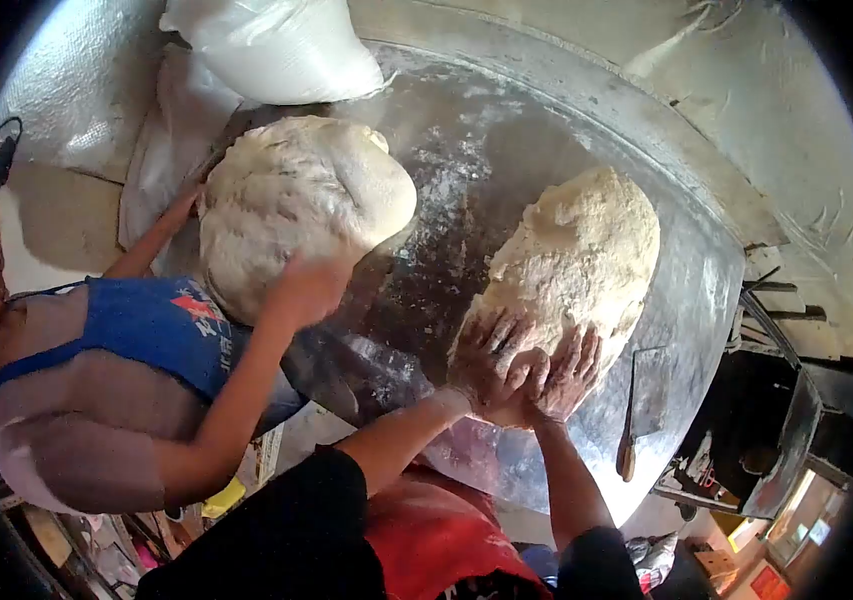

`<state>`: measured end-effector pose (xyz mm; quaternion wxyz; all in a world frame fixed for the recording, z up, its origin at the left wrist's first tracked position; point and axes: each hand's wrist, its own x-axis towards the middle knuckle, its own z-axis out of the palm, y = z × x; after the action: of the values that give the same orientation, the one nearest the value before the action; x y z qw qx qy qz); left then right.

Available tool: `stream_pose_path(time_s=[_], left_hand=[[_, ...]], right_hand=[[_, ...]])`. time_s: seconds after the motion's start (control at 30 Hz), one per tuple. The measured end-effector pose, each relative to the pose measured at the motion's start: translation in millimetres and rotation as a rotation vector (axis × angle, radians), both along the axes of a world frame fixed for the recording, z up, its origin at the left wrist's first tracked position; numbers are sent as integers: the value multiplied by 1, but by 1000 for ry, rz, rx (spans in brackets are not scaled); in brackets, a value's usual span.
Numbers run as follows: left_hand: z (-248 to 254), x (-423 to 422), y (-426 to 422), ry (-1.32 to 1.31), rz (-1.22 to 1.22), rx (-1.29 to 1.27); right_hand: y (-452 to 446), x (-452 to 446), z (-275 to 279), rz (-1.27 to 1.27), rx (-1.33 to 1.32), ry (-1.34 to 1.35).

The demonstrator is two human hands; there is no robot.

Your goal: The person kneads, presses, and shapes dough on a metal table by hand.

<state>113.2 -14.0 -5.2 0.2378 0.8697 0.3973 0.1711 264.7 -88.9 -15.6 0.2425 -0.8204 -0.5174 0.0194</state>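
Dusted white in patches, a curved metal worktop (691, 260) is shared by two large masses of dough. Its right side is occupied by an oblong, rough-surfaced dough slab (581, 245), the near end pressed by the left hand (491, 372) and the right hand (564, 375). Both are laid close together, palms down, fingers spread over the surface; nothing is pinched. Judged by its bulk and rounded slump, the slab is likely heavy, soft and tacky, apt to stretch if lifted by one end; it would be best supported from beneath, hands well apart. At left, a rounder dough mass (276, 190) is attended by a co-worker in a blue apron (146, 325). Just beyond, a bulging white sack (271, 50) is seen, its contents hidden. Beside the slab, a wooden-handled scraper (650, 390) is laid flat.
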Motion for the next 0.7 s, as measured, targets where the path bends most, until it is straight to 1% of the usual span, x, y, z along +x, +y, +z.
stream_pose_path(time_s=[0.03, 0.1, 0.17, 0.2, 0.23, 0.3, 0.33, 0.37, 0.4, 0.43, 0.47, 0.5, 0.53, 0.57, 0.63, 0.7], left_hand=[[3, -3, 1, 14, -34, 10], [9, 0, 1, -22, -30, 10], [12, 4, 3, -35, 29, 8], [25, 6, 9, -3, 10, 2], [22, 15, 24, 34, 4, -35], [30, 38, 75, 42, -177, -20], [39, 59, 96, -90, -192, -411], [16, 92, 123, -246, -287, -640], [-7, 124, 149, -385, -365, -887], [12, 146, 161, -184, -422, -632], [28, 165, 168, 68, -466, -267], [28, 183, 179, 160, -464, -162], [19, 196, 190, 175, -443, -133], [3, 201, 198, 144, -410, -120], [-31, 210, 211, 20, -359, -114], [-50, 221, 226, -28, -347, -138]], right_hand=[[-1, -2, 5, 2, 51, -5], [-4, 1, 2, 2, -22, -31], [-2, 2, 8, -42, -85, 19], [4, 4, 26, -59, -75, 96], [13, 21, 40, 50, 0, 137], [56, 42, 93, 65, 145, 148], [85, 56, 117, 163, 184, 213], [117, 73, 138, 263, 226, 280], [146, 84, 156, 288, 156, 424], [170, 92, 167, 310, 84, 573], [189, 101, 173, 268, -23, 471], [206, 111, 167, 230, -130, 369], [216, 122, 138, 133, -37, 390], [222, 133, 99, 91, 4, 337], [226, 161, 34, 291, 353, 54], [240, 176, 13, 289, 288, -21]])
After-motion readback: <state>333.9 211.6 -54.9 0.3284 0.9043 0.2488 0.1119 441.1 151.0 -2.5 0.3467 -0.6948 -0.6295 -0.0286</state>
